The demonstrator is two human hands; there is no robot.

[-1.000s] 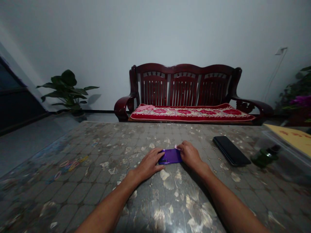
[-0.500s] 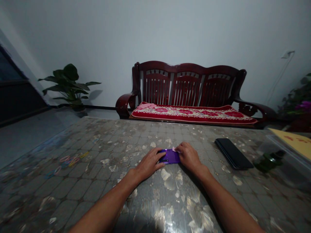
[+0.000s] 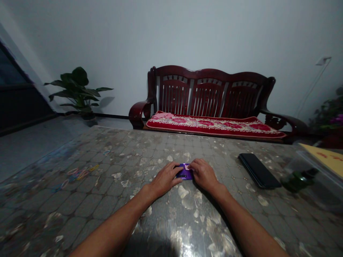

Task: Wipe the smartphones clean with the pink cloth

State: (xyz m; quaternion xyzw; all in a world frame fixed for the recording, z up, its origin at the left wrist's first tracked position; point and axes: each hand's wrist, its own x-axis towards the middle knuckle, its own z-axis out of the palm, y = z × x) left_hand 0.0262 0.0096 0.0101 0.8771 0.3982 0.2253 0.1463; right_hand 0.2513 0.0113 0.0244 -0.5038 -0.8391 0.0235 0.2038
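Observation:
A shiny purple phone-like slab [image 3: 184, 175] lies flat on the patterned tabletop between my hands. My left hand [image 3: 166, 178] grips its left end, thumb at the near edge and fingers at the far edge. My right hand [image 3: 204, 174] is closed around a small pale pink cloth or tissue [image 3: 187, 167], pressed on the slab's upper surface. The right end of the slab is hidden under my right hand.
Colourful rubber bands [image 3: 80, 174] lie on the table [image 3: 112, 210] at left. At right are a black wallet-like object [image 3: 258, 170], a green bottle [image 3: 298, 180] and a clear plastic box [image 3: 325, 192] with yellow paper [image 3: 324, 155]. A wooden bench [image 3: 209, 76] stands behind.
My right hand has moved left across the purple slab with the pink piece, now nearer my left hand. My left hand keeps its hold. The view has shifted slightly.

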